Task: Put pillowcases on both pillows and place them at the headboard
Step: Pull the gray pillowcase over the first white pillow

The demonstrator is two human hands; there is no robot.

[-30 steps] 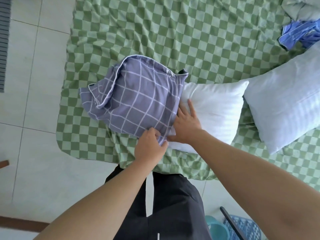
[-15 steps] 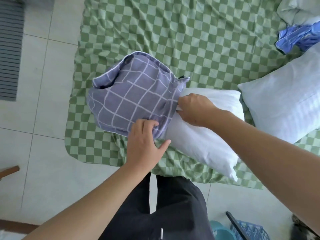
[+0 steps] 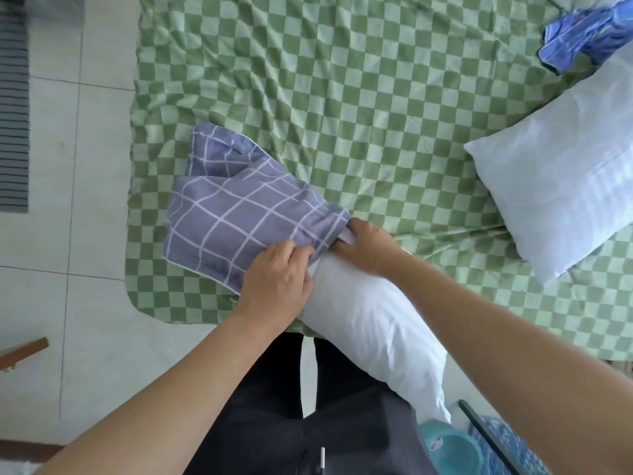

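At the bed's (image 3: 376,97) near corner, the left hand (image 3: 274,286) and right hand (image 3: 368,246) are each pinching the purple checked pillowcase's (image 3: 233,221) mouth, holding it open around the white pillow (image 3: 370,330), which is sticking out toward five o'clock; the second pillow (image 3: 555,186) is lying bare at three o'clock.

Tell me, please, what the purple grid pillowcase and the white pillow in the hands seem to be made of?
Purple pillowcase: thin woven fabric, probably cotton or a blend, matte; it bunches into soft folds where the left hand and right hand grip it.
White pillow: smooth white cloth shell over a soft filling, seemingly; it looks plump and bends.
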